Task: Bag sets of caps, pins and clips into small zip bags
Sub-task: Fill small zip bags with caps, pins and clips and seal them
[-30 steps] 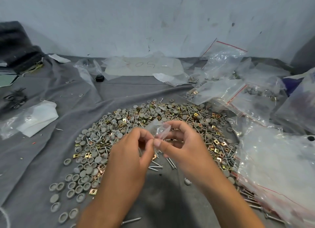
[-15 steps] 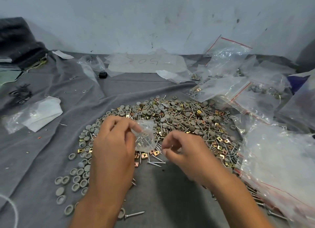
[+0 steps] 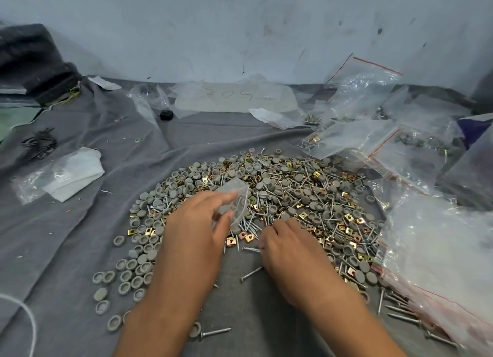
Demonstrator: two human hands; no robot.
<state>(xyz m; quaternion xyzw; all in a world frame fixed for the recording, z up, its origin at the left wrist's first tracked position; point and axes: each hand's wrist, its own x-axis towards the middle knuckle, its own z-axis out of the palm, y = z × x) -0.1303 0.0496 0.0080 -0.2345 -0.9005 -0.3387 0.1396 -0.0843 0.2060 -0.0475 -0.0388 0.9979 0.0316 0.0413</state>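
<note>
My left hand [image 3: 196, 231] holds a small clear bag [image 3: 234, 203] just above the pile [image 3: 266, 196], thumb and forefinger pinched on the film with the other fingers curled behind it. The bag stands roughly upright and slightly tilted, mouth end toward 12 o'clock; whether anything is inside I cannot tell (the film blurs against the parts behind).

My right hand [image 3: 289, 247] is down at the near edge of the pile, at 3 o'clock from the left hand, knuckles up and fingers curled under. The fingertips are hidden, so I cannot tell whether they grip a part. A screw [image 3: 250, 249] lies touching or just beside the hand at its 9 o'clock, and another screw [image 3: 252, 273] lies on the cloth [image 3: 66, 223] at its 7 o'clock.

The pile mixes grey caps [image 3: 125, 275], screws and brass-coloured clips [image 3: 230, 241]; loose caps trail off toward 7 o'clock. A cap and screw [image 3: 213, 332] lie between my forearms at 6 o'clock.

At 1 to 3 o'clock from the pile sit larger bags [image 3: 368, 140] with red seal lines, some with parts inside. At 4 o'clock a big plastic sack [image 3: 440, 250] overlaps the pile's edge. At 12 o'clock, near the wall [image 3: 240, 23], lies a flat sheet [image 3: 234, 100] with writing on it. At 9 o'clock is a folded white packet [image 3: 72, 172].
</note>
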